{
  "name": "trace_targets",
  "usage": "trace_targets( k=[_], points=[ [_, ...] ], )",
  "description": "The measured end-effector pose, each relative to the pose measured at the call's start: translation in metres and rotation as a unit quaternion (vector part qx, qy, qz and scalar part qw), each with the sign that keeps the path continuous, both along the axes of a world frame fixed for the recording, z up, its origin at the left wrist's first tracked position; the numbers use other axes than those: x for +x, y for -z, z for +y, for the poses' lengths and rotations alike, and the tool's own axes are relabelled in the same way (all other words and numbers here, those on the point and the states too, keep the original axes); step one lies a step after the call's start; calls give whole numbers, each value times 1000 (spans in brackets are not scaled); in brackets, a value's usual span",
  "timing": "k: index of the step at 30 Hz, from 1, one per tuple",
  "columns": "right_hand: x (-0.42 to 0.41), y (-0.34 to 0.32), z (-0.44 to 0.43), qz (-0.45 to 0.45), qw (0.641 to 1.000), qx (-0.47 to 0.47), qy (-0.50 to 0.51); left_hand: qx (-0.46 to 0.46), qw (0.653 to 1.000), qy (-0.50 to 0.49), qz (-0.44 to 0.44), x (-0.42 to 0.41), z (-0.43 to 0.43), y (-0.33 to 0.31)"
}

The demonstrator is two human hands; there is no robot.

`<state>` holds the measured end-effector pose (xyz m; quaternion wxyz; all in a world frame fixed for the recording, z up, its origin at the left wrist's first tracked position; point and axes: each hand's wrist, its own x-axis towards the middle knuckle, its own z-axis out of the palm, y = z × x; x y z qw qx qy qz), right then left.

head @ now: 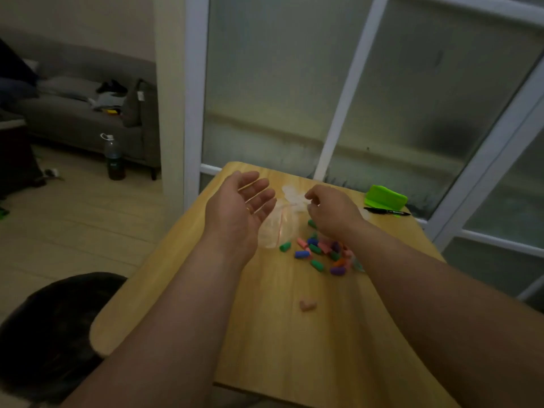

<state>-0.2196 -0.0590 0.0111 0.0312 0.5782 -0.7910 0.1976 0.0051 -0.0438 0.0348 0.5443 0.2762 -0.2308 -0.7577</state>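
Observation:
My left hand is held palm up over the far left part of the wooden table, fingers straight and holding nothing. Beside it is a clear plastic bag with a red zip line, its lower end on the table. My right hand has its fingers curled at the bag's crumpled top and seems to pinch it. Several small coloured pieces, green, blue, pink, purple and orange, lie in a loose heap under my right wrist. One pink piece lies alone nearer to me.
A green box and a black marker lie at the table's far right corner. Frosted glass panels in white frames stand right behind the table. A dark round seat is at the left, with a bottle and a grey sofa beyond.

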Motion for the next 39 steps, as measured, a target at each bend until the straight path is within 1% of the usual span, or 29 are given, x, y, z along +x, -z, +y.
trace_targets(
  k=[3,7,10,16,19,22,26,29,32,34,36,39],
  points=[
    [4,4,-23,46,998,34,-8,10,1000,2,-2,1,-4,3],
    [3,7,-43,156,982,105,-9,22,1000,6,-1,-3,-5,5],
    [1,10,-47,172,980,104,6,24,1000,10,-1,-5,-5,5],
    [-3,13,-44,115,991,67,9,19,999,27,-13,-4,-4,6],
    [-2,3,-32,81,996,37,-5,-5,998,36,-45,-3,0,6],
    [-2,-11,-5,3,1000,-27,2,-51,992,45,-103,-1,6,6],
    [17,-17,58,-139,984,-108,0,-99,976,87,-171,-4,25,6],
    [40,-12,102,-192,971,-141,-12,-117,956,139,-230,-8,40,8],
    [60,-7,137,-243,957,-150,-46,-146,937,195,-249,-7,58,8],
    [72,-9,157,-251,953,-156,-68,-183,923,223,-254,-4,70,6],
    [81,-13,170,-234,954,-167,-80,-216,911,244,-254,0,79,5],
    [88,-15,185,-231,953,-180,-79,-227,907,268,-233,6,86,5]
  ],
)
